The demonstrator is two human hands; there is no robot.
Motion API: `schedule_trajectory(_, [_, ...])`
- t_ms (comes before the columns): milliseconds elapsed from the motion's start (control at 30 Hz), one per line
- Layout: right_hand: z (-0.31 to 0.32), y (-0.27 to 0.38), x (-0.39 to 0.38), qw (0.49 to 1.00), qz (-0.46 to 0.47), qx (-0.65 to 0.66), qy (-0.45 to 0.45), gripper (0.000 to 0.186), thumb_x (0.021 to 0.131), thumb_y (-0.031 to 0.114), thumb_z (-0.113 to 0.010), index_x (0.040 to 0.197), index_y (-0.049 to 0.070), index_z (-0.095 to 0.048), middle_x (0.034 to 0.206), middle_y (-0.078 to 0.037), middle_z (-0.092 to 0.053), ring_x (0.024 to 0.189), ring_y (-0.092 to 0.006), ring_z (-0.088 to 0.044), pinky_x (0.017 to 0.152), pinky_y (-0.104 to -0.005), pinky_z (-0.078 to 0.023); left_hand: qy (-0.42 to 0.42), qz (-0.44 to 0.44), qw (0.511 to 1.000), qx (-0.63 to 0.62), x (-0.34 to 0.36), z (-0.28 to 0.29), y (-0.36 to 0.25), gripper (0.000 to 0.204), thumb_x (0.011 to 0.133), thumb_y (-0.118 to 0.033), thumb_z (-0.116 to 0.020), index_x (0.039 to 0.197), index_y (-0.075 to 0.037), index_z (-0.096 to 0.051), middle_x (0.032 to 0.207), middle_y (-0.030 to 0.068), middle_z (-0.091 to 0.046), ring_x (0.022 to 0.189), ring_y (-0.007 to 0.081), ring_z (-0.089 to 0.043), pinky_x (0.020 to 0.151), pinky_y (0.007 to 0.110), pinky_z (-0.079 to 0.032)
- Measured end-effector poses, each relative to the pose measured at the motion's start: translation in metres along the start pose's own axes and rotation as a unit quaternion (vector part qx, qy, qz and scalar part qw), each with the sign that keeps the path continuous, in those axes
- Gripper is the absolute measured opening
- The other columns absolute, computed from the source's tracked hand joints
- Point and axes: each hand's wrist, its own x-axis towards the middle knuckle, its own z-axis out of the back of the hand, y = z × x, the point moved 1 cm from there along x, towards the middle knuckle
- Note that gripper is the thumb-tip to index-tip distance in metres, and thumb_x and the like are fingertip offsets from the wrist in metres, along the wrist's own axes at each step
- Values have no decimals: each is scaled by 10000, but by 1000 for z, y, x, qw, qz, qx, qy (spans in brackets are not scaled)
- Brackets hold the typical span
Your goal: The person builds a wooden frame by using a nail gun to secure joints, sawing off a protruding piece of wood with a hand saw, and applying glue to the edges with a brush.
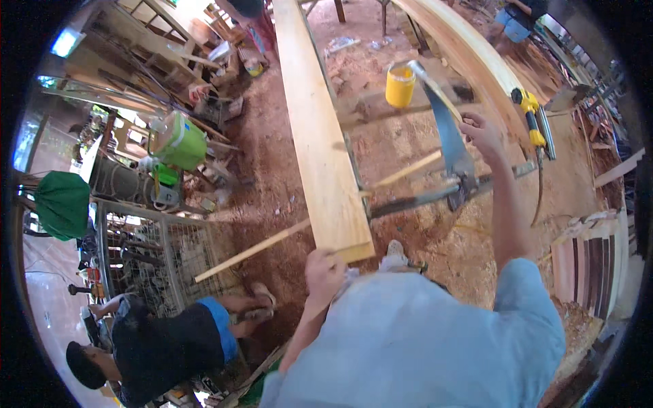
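The left hand (pixel 325 273) is curled at the near end of the long pale plank (pixel 318 136), at its left corner; blur hides whether it pinches something there or only steadies the wood. The right hand (pixel 484 139) is closed around the handle end of what looks like a hammer (pixel 443 96), held out to the right, head pointing away, well apart from the plank.

To work well like this, I would set the left fingers clear of any line the hammer head could swing through, hold the plank firmly against shifting, and begin with light, controlled taps. The foot (pixel 394 255) just beside the plank's end also needs care.

Beyond the plank's right edge, a handsaw (pixel 449 132) stands by a dark crossbar (pixel 415 202), near enough to the right forearm to deserve watching. A thin wooden strip (pixel 252 251) juts out to the left. Farther out are a yellow container (pixel 400 88), a yellow-and-black power tool (pixel 534 119) and, at lower left, a co-worker (pixel 177 336).
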Motion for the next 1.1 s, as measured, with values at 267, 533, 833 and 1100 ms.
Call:
schedule_trajectory(267, [-111, -64, -202, 931, -48, 362, 9, 209, 913, 71, -573, 1118, 36, -550, 806, -83, -630, 642, -176, -612, 558, -310, -502, 296, -329, 894, -67, 12, -55, -2, 272, 843, -194, -665, 827, 77, -679, 1367, 228, -514, 1302, 388, -469, 1071, 458, -405])
schedule_trajectory(533, [-165, -70, -339, 951, -136, 272, -63, 327, 947, 71, -546, 1271, 27, -556, 855, -78, -662, 658, -151, -600, 577, -303, -492, 214, -293, 931, 29, -19, -24, 47, 223, 783, -108, -569, 870, 43, -709, 1465, 131, -465, 1357, 255, -437, 1136, 435, -320])
schedule_trajectory(833, [-228, -74, -409, 962, -209, 149, -96, 364, 971, 118, -557, 1318, 9, -564, 903, -31, -663, 716, -71, -555, 627, -221, -455, 172, 111, 962, 181, -66, 70, 164, 347, 792, -224, -650, 927, 94, -673, 1331, 270, -524, 1231, 389, -512, 1071, 455, -382])
schedule_trajectory(1100, [-236, -81, -419, 947, -232, 214, -62, 350, 987, 143, -519, 1304, 2, -569, 858, -28, -648, 674, -81, -554, 579, -228, -446, 52, 48, 997, 31, 13, 64, 163, 344, 849, -182, -646, 1037, 105, -627, 1164, 244, -608, 1103, 391, -582, 964, 415, -455])
